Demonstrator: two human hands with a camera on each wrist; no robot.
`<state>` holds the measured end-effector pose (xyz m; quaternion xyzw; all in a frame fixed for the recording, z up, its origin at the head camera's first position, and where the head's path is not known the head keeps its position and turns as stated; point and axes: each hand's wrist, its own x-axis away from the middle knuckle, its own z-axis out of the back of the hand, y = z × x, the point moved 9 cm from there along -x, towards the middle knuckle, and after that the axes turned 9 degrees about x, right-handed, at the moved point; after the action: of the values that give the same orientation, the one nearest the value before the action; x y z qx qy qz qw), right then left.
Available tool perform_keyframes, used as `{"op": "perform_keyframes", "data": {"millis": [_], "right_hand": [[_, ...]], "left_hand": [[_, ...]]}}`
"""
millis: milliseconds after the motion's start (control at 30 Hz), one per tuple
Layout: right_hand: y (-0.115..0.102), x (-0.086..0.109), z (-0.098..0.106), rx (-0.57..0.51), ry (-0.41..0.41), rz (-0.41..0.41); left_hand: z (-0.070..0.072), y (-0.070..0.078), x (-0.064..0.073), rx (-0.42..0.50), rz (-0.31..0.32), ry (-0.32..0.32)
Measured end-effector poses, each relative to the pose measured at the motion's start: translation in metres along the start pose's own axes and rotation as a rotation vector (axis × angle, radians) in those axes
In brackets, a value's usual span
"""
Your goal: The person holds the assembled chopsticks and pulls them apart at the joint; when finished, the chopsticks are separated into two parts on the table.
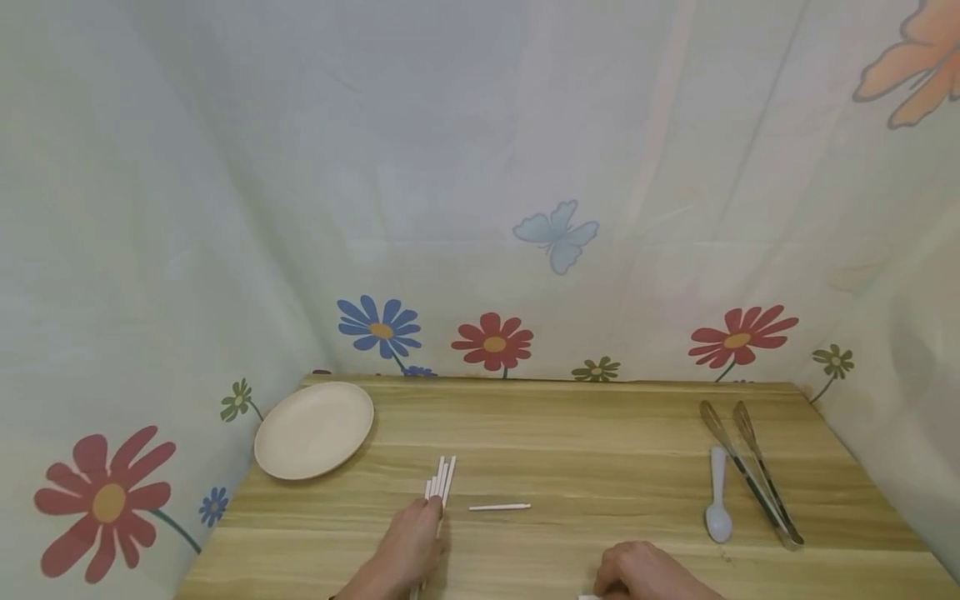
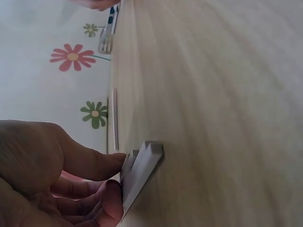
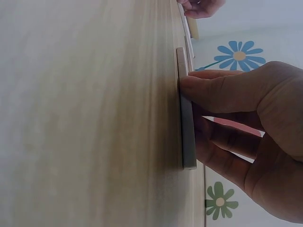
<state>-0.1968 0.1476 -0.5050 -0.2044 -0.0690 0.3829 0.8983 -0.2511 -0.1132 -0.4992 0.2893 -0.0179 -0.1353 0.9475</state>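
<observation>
Several slim white sticks (image 1: 441, 477) lie together on the table, staggered in length, and my left hand (image 1: 408, 540) pinches the bundle between thumb and fingers. The left wrist view shows the square ends of these sticks (image 2: 142, 170) close to the wood. Near the front edge my right hand (image 1: 648, 571) holds another white stick (image 3: 187, 127), thumb on the near side and fingers behind it. That stick lies along the tabletop; in the head view only its tip shows. Between the hands lies a single short white stick (image 1: 499, 507), untouched.
A round cream plate (image 1: 315, 429) sits at the back left. To the right lie a pale spoon (image 1: 717, 500) and metal tongs (image 1: 757, 479) with dark handles. Flower-printed curtain (image 1: 480, 167) encloses the wooden table (image 1: 585, 433) at the back and sides.
</observation>
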Motion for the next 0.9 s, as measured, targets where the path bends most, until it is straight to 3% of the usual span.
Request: {"op": "perform_keyframes", "data": {"millis": [233, 700, 900], "right_hand": [[-0.0041, 0.0009, 0.0027, 0.018, 0.029, 0.056], [-0.0034, -0.0008, 0.0023, 0.053, 0.018, 0.076], [-0.0010, -0.0021, 0.0003, 0.020, -0.014, 0.025]], "left_hand": [[-0.0014, -0.0095, -0.0028, 0.081, 0.051, -0.024], [0.0018, -0.0063, -0.0063, 0.013, 0.031, 0.013], [0.0041, -0.0045, -0.0033, 0.014, 0.023, 0.030]]}}
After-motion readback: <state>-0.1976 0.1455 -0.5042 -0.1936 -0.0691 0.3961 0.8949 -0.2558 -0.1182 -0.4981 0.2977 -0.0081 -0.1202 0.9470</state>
